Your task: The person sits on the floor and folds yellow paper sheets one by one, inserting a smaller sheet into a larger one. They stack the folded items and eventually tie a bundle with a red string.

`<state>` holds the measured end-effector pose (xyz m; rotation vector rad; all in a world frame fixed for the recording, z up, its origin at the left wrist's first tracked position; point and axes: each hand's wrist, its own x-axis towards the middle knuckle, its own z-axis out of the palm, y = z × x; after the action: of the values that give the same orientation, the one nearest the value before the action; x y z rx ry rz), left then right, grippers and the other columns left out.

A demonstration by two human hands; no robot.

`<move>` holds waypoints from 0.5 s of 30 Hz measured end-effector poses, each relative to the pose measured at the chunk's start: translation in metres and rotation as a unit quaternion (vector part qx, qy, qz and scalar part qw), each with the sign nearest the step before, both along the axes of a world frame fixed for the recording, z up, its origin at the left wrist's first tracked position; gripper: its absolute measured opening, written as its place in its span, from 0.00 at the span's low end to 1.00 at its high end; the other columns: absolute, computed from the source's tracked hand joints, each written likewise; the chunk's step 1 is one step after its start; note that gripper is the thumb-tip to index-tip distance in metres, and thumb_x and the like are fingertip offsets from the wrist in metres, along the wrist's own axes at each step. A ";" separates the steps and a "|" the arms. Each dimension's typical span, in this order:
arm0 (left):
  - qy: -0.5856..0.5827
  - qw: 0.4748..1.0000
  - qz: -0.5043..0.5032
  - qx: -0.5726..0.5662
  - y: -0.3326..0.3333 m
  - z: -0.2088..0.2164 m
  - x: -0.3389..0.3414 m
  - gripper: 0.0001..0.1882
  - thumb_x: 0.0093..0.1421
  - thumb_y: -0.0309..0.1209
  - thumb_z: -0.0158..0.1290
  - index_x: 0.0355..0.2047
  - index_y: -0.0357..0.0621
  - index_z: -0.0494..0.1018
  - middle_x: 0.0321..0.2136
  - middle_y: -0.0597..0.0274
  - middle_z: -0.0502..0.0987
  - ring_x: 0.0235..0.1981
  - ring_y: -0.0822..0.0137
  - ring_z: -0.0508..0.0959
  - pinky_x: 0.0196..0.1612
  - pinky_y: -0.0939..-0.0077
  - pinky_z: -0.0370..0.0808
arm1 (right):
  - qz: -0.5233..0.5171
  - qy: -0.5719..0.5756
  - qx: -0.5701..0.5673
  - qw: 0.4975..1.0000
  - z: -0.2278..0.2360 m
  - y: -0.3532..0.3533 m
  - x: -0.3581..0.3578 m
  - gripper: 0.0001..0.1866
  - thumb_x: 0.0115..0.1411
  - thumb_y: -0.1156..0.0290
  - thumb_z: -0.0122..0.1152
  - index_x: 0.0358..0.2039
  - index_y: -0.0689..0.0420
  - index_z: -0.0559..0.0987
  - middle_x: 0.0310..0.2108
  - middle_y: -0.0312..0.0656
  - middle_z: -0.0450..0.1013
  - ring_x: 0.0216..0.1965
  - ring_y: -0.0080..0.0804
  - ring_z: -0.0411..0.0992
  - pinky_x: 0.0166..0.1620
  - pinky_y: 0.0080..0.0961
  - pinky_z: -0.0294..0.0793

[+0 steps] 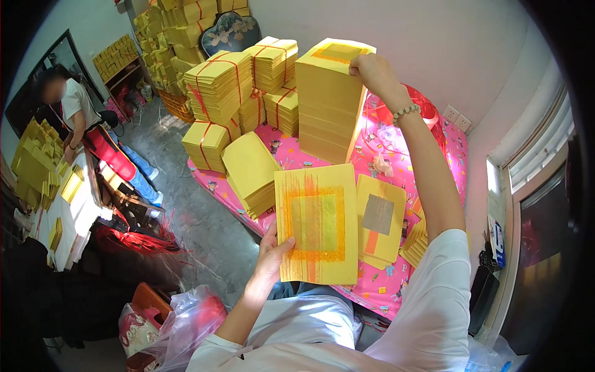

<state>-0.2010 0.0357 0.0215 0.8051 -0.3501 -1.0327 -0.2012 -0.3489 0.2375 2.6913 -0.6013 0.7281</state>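
My left hand [271,255] grips the lower left edge of a yellow paper sheet [317,224] with an orange square border and streaks, the thumb lying on its face. Whether more sheets lie under it I cannot tell. Farther off, my right hand [376,75], a beaded bracelet on its wrist, has its fingers pinched at the right corner of a tall stack of yellow paper [328,102]. An orange patch marks the top of that stack. Right of the held sheet lies a low yellow pile [384,248] with a grey rectangle and an orange strip on it.
A pink patterned cloth [375,282] covers the table. Bundles tied with red string [217,87] and a loose yellow stack [251,170] stand at its left. Beyond, a person [83,115] bends over another table. Plastic bags [186,328] sit at lower left; a window frame [520,204] is at right.
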 end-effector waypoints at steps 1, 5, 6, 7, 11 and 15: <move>-0.001 1.000 -0.002 -0.001 0.000 0.000 0.000 0.31 0.58 0.16 0.46 0.62 0.39 0.56 0.56 0.55 0.68 0.57 0.65 0.69 0.59 0.70 0.65 | -0.011 0.018 -0.008 1.000 0.002 0.002 0.001 0.06 0.53 0.72 0.56 0.22 0.59 0.76 0.21 0.48 0.72 0.25 0.46 0.72 0.29 0.38 0.71; -0.007 1.000 -0.006 0.005 -0.002 0.000 -0.005 0.31 0.58 0.16 0.46 0.63 0.40 0.55 0.57 0.55 0.67 0.57 0.65 0.68 0.59 0.71 0.64 | -0.004 0.027 -0.019 0.999 0.002 0.005 0.004 0.03 0.46 0.76 0.55 0.18 0.60 0.74 0.21 0.51 0.72 0.26 0.46 0.74 0.30 0.38 0.73; -0.010 1.000 -0.007 0.003 -0.003 0.001 -0.007 0.32 0.58 0.16 0.46 0.63 0.40 0.55 0.57 0.55 0.66 0.57 0.66 0.68 0.59 0.71 0.64 | 0.012 0.006 -0.023 1.000 -0.001 0.002 0.003 0.03 0.46 0.76 0.55 0.18 0.60 0.74 0.21 0.51 0.72 0.26 0.47 0.74 0.30 0.39 0.73; -0.012 1.000 -0.009 0.001 -0.003 0.002 -0.008 0.32 0.58 0.16 0.46 0.63 0.40 0.54 0.57 0.55 0.66 0.57 0.66 0.68 0.59 0.71 0.64 | 0.027 -0.016 -0.026 0.999 -0.003 0.000 0.002 0.04 0.47 0.75 0.55 0.18 0.60 0.74 0.21 0.51 0.72 0.26 0.47 0.74 0.29 0.39 0.73; -0.012 1.000 -0.015 0.000 -0.004 -0.002 -0.008 0.33 0.57 0.15 0.46 0.64 0.40 0.53 0.58 0.55 0.65 0.58 0.66 0.67 0.60 0.71 0.63 | 0.000 -0.083 -0.011 0.996 -0.007 0.000 0.002 0.06 0.54 0.70 0.54 0.25 0.56 0.77 0.22 0.48 0.73 0.27 0.47 0.74 0.29 0.40 0.72; -0.051 0.998 -0.016 0.013 -0.006 -0.008 -0.007 0.36 0.56 0.14 0.45 0.65 0.40 0.50 0.60 0.54 0.63 0.60 0.64 0.65 0.60 0.70 0.63 | 0.018 -0.257 0.030 0.966 -0.014 0.009 -0.015 0.09 0.61 0.62 0.53 0.33 0.51 0.78 0.24 0.44 0.74 0.27 0.46 0.73 0.29 0.39 0.71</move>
<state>-0.2082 0.0293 0.0130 0.8800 -0.4380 -1.0299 -0.2167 -0.3400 0.2232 2.5673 -0.6976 1.4596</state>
